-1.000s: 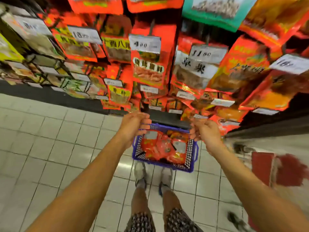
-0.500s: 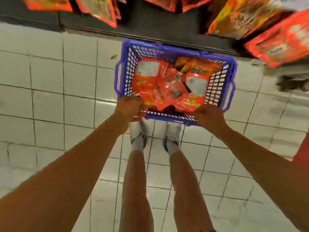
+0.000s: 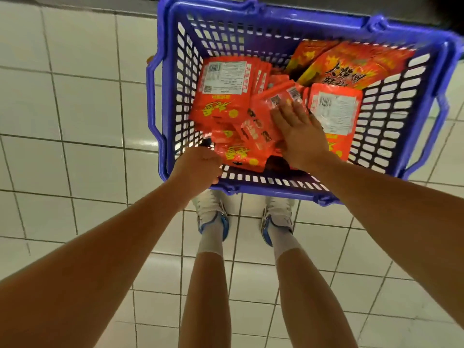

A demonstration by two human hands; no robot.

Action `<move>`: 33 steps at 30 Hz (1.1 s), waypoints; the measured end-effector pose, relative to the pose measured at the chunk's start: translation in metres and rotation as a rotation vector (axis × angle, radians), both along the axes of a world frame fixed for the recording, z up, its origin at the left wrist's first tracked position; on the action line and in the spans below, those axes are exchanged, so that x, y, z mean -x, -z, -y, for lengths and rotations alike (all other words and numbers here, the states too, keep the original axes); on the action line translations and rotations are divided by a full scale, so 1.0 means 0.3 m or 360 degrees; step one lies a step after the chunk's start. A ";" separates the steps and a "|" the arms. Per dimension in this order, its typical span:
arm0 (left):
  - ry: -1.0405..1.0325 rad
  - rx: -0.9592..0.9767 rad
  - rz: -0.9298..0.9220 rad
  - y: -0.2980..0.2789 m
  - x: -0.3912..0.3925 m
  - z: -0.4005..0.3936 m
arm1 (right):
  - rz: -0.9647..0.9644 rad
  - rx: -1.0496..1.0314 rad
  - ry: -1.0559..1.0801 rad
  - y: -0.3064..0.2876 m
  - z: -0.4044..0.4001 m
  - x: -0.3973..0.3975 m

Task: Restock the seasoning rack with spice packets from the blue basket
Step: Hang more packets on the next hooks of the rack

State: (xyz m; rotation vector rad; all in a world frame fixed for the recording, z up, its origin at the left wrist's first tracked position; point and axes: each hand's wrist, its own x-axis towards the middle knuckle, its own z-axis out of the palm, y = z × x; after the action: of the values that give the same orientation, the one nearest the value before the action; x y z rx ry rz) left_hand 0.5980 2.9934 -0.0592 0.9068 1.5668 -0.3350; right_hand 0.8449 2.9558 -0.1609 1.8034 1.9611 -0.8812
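Packets [image 3: 261,126] heaped in blue basket [image 3: 165,101] on floor | our right hand [image 3: 298,136] lies spread on middle packet, pinching nothing | left hand [image 3: 198,167] curled at near rim, grip unclear | packets look light, floppy, slick: take by an edge

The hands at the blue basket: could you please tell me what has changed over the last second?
The right hand has moved from the near rim into the blue basket and now lies flat on the red spice packets, not visibly gripping one. The left hand stayed at the near-left corner, its fingers curled there. The view has tilted down, so the rack is out of frame. The basket remains on the tiled floor.
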 end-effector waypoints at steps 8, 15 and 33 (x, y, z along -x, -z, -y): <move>-0.0005 -0.0137 0.0000 -0.095 -0.073 -0.031 | -0.1171 0.0223 0.1947 -0.309 -0.090 -0.140; -0.0302 -0.0197 0.0453 -0.106 -0.166 -0.023 | -0.1740 0.0998 0.1919 -0.427 -0.049 -0.028; -0.0536 -0.0707 -0.0018 -0.053 0.110 -0.013 | -0.0306 0.0010 0.0581 -0.019 -0.311 0.194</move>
State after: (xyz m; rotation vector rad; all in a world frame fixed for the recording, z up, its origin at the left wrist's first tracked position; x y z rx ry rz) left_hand 0.5650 2.9973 -0.0434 0.9517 1.8044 0.2585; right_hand 0.7868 3.0491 -0.1552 2.1858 1.7568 -1.2110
